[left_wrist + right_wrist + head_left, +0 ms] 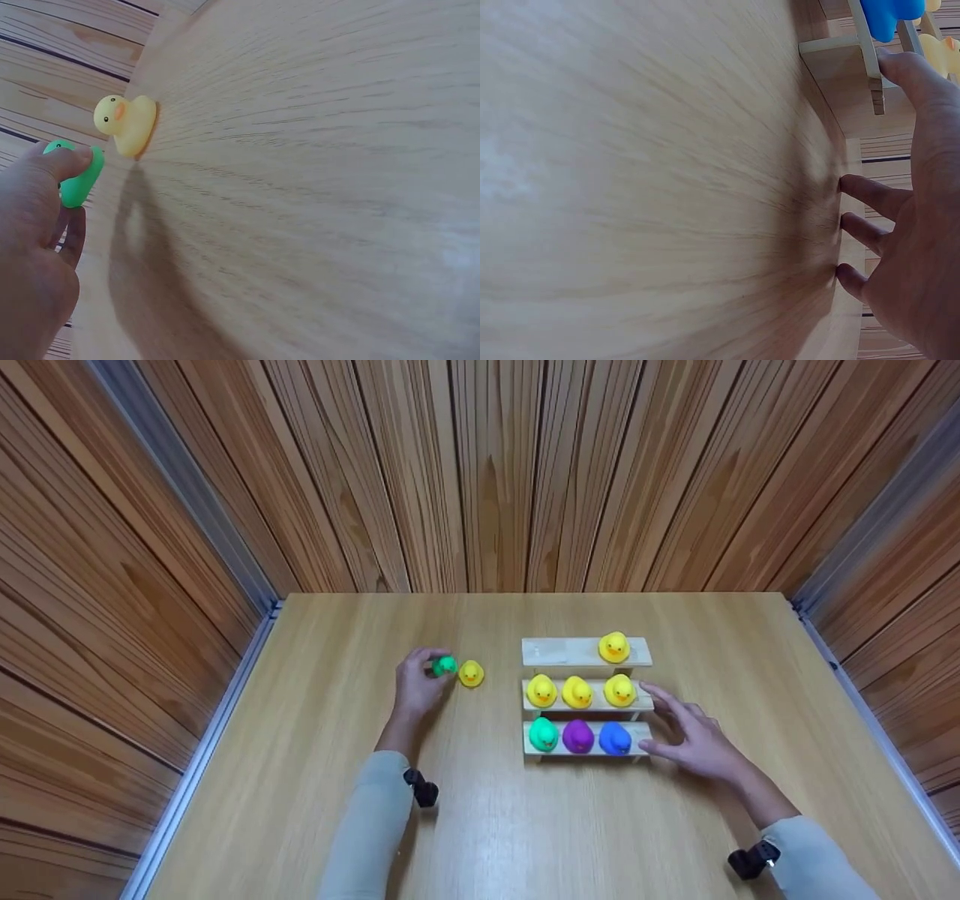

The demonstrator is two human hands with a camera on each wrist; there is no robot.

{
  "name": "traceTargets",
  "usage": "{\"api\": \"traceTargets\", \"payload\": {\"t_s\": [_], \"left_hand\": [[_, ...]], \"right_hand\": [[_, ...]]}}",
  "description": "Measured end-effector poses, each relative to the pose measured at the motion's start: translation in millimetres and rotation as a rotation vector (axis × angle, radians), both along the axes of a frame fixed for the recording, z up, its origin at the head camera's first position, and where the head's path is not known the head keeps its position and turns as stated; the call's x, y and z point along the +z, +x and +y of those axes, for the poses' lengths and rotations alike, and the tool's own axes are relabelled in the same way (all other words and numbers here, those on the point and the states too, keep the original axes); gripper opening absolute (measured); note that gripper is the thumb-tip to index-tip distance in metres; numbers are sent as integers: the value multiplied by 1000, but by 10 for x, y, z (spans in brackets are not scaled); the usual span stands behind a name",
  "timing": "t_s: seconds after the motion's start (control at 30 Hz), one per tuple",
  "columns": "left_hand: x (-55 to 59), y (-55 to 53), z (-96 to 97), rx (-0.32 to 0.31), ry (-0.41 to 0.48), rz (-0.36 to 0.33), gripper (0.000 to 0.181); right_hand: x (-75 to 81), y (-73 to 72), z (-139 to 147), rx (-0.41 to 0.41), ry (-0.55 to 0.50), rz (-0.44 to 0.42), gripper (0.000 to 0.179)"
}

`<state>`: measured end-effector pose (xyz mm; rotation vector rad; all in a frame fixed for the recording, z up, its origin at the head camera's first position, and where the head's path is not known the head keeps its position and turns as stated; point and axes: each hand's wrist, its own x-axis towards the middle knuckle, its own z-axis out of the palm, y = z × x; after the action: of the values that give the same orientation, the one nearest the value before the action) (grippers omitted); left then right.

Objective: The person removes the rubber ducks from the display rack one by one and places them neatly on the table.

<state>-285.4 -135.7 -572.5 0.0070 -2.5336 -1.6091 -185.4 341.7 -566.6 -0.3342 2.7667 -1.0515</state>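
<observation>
My left hand (421,684) pinches a green rubber duck (81,180) between thumb and fingers. A yellow rubber duck (471,674) sits on the table just right of it. My right hand (697,739) rests at the right end of a three-step wooden rack (559,652), its thumb at the bottom step and its fingers spread toward the middle one. On the bottom step stand a green duck (543,734), a purple duck (578,736) and a blue duck (615,739). The middle step carries three yellow ducks (577,692); the top step has one yellow duck (614,647) at its right.
The wooden table (300,720) meets a plank wall (495,472) at the back. Metal rails (202,757) run along the sides. A small black wrist camera (421,789) is on the left sleeve, and another black camera (754,859) on the right one.
</observation>
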Motion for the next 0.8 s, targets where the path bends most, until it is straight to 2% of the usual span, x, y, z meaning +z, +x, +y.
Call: {"api": "traceTargets", "payload": {"t_s": [0.17,0.4,0.53,0.6,0.63,0.77,0.8], "left_hand": [[-55,-5,-7,15,-5,24,35],[-118,18,-24,47,0,-12,34],[-149,13,-23,45,-21,10,33],[-249,-38,-58,38,-42,41,33],[-261,-40,-58,39,-49,45,33],[-288,-35,-54,39,-42,28,35],[-245,-9,-33,40,-38,13,34]], "right_hand": [[-10,-8,10,2,-1,5,96],[-20,-6,15,0,6,6,96],[-26,-1,11,7,-1,27,96],[-24,1,8,9,-6,33,96],[-24,0,6,11,-8,35,96],[-16,0,5,8,-3,28,95],[-14,0,6,6,-2,27,95]]}}
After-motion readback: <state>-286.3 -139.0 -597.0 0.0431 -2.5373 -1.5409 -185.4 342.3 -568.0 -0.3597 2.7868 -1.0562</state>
